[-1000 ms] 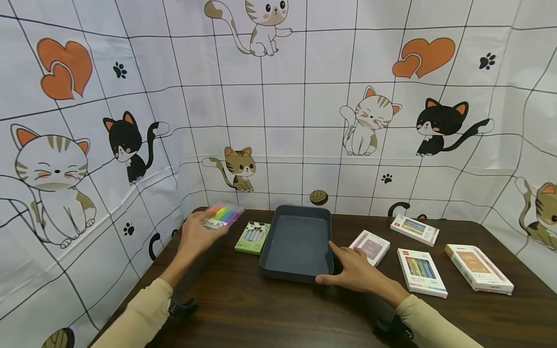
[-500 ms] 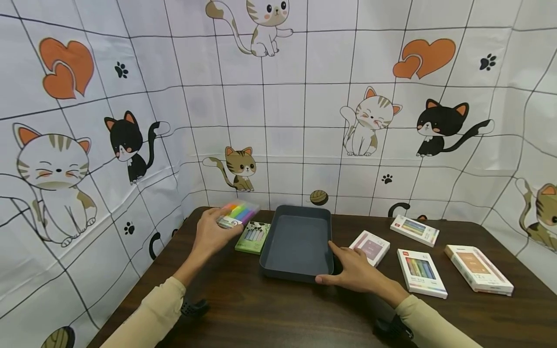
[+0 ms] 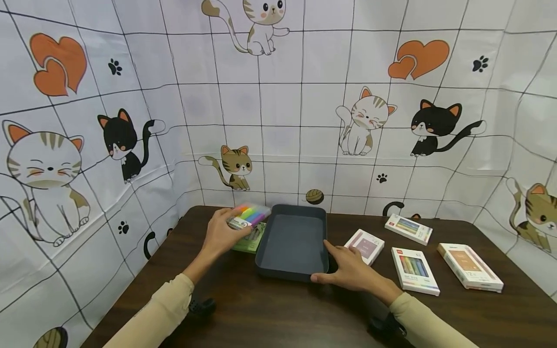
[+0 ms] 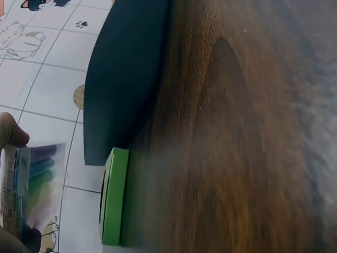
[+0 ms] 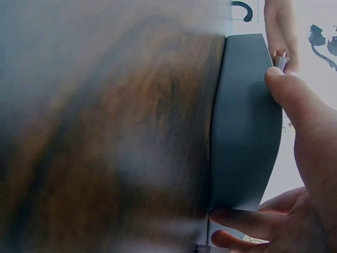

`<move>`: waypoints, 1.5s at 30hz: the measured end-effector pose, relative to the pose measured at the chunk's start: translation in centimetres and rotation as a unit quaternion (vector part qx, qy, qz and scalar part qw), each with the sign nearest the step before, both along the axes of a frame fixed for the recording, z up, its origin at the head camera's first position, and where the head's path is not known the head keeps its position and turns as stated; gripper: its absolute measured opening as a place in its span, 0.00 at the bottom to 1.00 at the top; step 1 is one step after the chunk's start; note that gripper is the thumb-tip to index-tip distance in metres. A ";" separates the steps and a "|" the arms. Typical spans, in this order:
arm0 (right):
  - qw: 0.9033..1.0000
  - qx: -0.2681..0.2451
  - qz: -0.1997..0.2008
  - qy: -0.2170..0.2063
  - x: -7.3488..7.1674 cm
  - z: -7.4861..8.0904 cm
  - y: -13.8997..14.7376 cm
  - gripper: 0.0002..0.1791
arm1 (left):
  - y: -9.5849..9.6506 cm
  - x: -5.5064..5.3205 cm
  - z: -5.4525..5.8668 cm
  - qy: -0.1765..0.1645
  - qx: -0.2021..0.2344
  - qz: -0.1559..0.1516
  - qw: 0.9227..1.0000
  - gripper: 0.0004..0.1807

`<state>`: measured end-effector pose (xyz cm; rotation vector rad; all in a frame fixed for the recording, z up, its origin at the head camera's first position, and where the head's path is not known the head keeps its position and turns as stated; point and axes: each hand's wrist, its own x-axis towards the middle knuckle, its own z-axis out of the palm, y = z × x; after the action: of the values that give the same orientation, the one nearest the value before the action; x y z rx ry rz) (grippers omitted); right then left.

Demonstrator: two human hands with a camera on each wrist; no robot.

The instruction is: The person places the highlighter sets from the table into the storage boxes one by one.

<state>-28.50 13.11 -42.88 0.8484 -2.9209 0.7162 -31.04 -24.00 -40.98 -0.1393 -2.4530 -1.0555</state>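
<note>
My left hand [image 3: 224, 233] pinches a clear pack of coloured markers [image 3: 253, 215] by its near left end. The pack is raised and tilted just left of a dark grey tray [image 3: 292, 241], over a green box [image 3: 249, 244] that it partly hides. In the left wrist view the marker pack [image 4: 41, 176] is apart from the green box [image 4: 116, 197]. My right hand [image 3: 353, 268] holds the tray's near right corner. The right wrist view shows its thumb at the rim of the tray [image 5: 245, 121] and its fingers against another side wall.
Right of the tray, close to my right hand, lies a white box with a mauve panel [image 3: 366, 245]. Farther right are a small white box [image 3: 408, 229], a white box showing coloured sticks [image 3: 415, 270] and a thicker orange-panelled box [image 3: 470, 267]. A cat-printed sheet [image 3: 283, 121] hangs behind the table.
My left hand has carried the marker pack rightward, from left of the green box to over it and close to the tray. My right hand stays at the tray corner.
</note>
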 end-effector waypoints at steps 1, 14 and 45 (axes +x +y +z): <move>1.000 -0.001 0.001 0.001 -0.1 0.1 -0.1 0.63 | 0.1 -0.2 0.0 0.002 -0.001 -0.001 1.000 0.36; 1.000 0.004 0.003 0.005 -0.4 0.5 -0.4 0.63 | 2.9 -1.4 1.1 0.031 0.001 -0.055 0.998 0.34; 1.000 0.012 -0.002 -0.005 -0.2 0.6 0.2 0.62 | 5.3 -1.4 0.9 -0.054 0.009 -0.191 0.980 0.32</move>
<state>-28.75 13.34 -42.31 0.8440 -2.9444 0.6898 -32.45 -18.73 -40.07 -0.5801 -2.5753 -1.2696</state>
